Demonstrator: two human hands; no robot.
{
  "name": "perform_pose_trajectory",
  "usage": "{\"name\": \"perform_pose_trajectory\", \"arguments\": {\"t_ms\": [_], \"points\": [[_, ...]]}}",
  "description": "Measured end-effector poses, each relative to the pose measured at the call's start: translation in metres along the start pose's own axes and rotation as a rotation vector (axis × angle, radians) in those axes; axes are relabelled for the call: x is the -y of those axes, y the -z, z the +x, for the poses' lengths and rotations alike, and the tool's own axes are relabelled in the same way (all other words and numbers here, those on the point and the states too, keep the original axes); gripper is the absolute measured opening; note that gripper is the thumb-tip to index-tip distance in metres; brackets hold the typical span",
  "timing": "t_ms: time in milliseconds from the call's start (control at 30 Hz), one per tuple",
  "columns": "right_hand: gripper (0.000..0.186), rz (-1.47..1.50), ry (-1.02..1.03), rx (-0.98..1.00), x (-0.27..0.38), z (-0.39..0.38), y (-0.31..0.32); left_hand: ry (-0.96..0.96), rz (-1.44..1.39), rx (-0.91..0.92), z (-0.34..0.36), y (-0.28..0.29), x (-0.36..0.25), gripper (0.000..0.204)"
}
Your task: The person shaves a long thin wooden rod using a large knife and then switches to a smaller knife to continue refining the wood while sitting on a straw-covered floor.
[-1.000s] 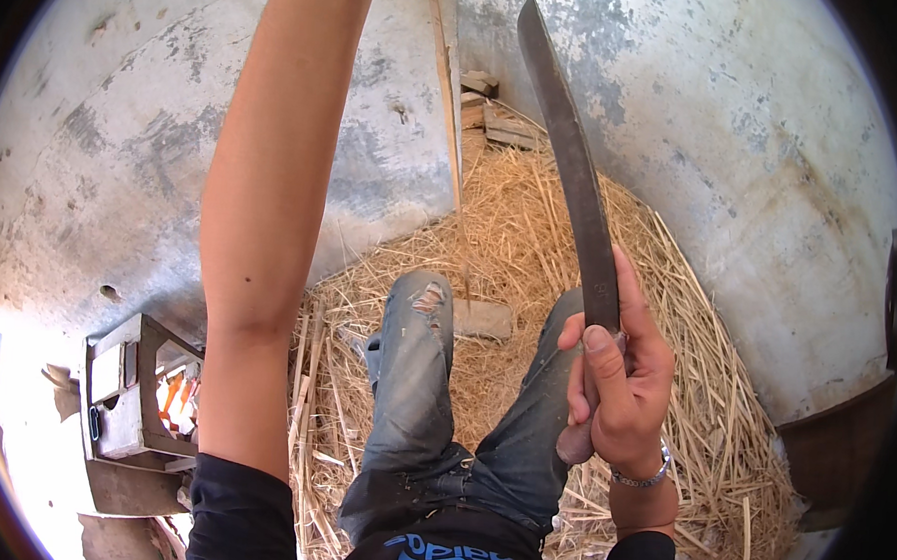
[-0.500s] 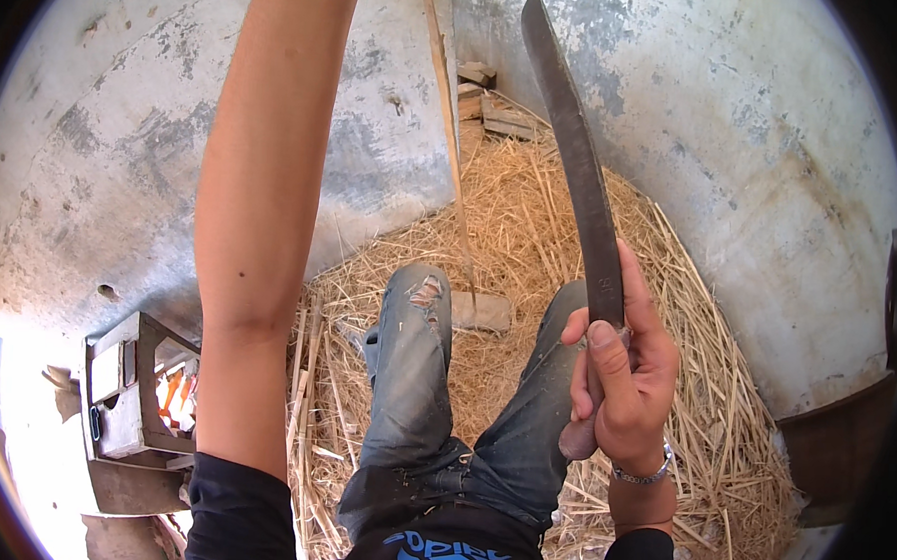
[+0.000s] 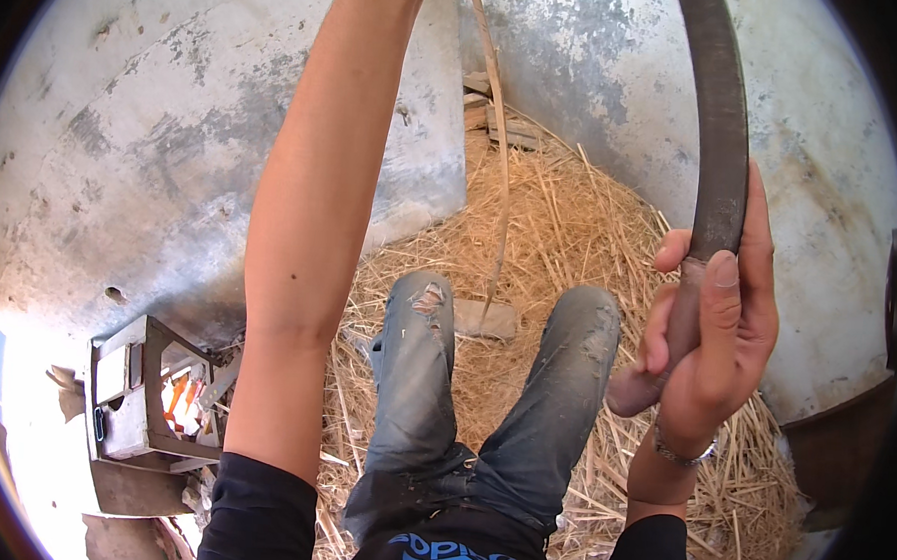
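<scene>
My right hand (image 3: 721,337) is wrapped around the rounded brown handle of a machete (image 3: 722,122). Its dark blade, long and slightly curved, points upward, and the tip passes out of the top of the view. My left forearm (image 3: 318,184) reaches far up, with the hand itself hidden beyond the upper edge. Close to that wrist, a long thin stick (image 3: 502,152) comes down from the top edge. Its lower end meets a pale block (image 3: 484,319) between my knees. Whether my left hand holds the stick does not show.
Straw and split shavings (image 3: 561,215) cover the floor around my legs. Worn, patchy walls (image 3: 174,148) rise left and right. A small wooden frame or stool (image 3: 148,407) stands at the left, and wood pieces (image 3: 512,131) lie in the far corner.
My right hand has moved the machete up and to the right. My left arm has swung rightward, and the stick's upper part has shifted right with it. My knees have spread slightly.
</scene>
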State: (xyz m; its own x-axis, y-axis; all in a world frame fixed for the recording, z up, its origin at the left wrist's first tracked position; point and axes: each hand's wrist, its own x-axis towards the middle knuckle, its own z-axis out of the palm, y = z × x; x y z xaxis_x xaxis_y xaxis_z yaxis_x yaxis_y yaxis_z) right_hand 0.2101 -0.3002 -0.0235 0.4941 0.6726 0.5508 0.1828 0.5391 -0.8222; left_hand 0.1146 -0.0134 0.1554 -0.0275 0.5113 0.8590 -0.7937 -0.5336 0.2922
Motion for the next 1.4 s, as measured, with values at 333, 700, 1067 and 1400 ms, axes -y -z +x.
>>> {"name": "perform_pose_trajectory", "arguments": {"t_ms": [333,700,1067,1400], "points": [[0.052,0.081,0.064,-0.06,0.014,0.007,0.009,0.065,-0.013,0.127,0.008,0.01,0.002,0.043],[0.052,0.062,-0.04,0.014,0.012,0.0,0.017,0.16,-0.04,0.194,0.009,0.015,-0.002,0.039],[0.054,0.091,-0.115,0.063,0.014,-0.013,0.019,0.169,-0.038,0.174,0.006,0.016,0.0,0.042],[0.057,0.171,-0.304,0.222,0.013,-0.01,0.03,0.147,-0.072,0.171,0.012,0.013,-0.003,0.043]]}}
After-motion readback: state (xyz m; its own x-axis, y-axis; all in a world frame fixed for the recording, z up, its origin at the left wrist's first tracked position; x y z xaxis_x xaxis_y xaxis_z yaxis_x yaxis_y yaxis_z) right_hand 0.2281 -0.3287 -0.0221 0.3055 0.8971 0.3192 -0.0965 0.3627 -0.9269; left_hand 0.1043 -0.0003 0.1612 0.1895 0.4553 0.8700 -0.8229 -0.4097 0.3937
